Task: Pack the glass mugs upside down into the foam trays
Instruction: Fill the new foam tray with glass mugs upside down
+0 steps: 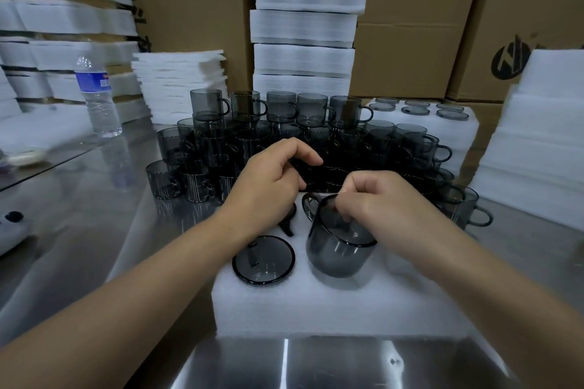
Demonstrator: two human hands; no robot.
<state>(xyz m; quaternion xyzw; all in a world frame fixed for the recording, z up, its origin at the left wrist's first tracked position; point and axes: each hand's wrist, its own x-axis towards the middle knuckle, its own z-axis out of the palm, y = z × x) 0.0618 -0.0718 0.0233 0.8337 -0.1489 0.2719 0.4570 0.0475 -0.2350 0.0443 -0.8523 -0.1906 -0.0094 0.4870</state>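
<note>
A white foam tray (316,303) lies in front of me on the steel table. One smoked-glass mug (264,259) sits upside down in a tray hole, only its round base showing. My right hand (376,202) grips a second grey glass mug (338,246) at its top, tilted, over the hole to the right. My left hand (268,181) hovers with curled fingers above the tray's far edge, holding nothing that I can see. Behind the tray stands a crowd of several upright grey mugs (284,129), stacked in two layers.
A filled foam tray (467,129) with upside-down mugs sits at the back right. Foam sheets are piled at the right (543,136), centre back (303,25) and left (180,82). A water bottle (98,95) stands at the left. Cardboard boxes (417,41) line the back.
</note>
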